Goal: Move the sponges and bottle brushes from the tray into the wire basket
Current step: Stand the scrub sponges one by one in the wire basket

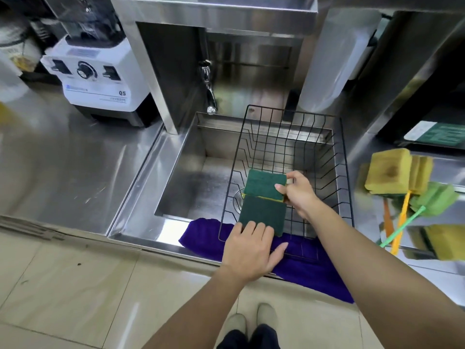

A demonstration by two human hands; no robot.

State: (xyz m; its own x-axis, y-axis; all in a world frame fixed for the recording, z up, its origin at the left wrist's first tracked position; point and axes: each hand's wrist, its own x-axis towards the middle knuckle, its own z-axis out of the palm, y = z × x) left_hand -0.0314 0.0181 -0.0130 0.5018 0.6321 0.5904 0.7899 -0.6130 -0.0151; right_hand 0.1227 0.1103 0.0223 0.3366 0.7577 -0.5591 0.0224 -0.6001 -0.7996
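A black wire basket [324, 157] sits over the sink [181, 177]. Inside it, two green-faced sponges — the left hand [251, 250] grips the near sponge [261, 214], the right hand [299, 191] pinches the far sponge [264, 185].

Wire basket [324, 157]: in the sink [181, 177], at its right side, near edge on a cloth [314, 270] over the sink's front rim. Two sponges [264, 187] in basket, front left. Blender [100, 79]: worktop [63, 159] left of sink. Remaining sponges and brushes [407, 187]: right of sink.
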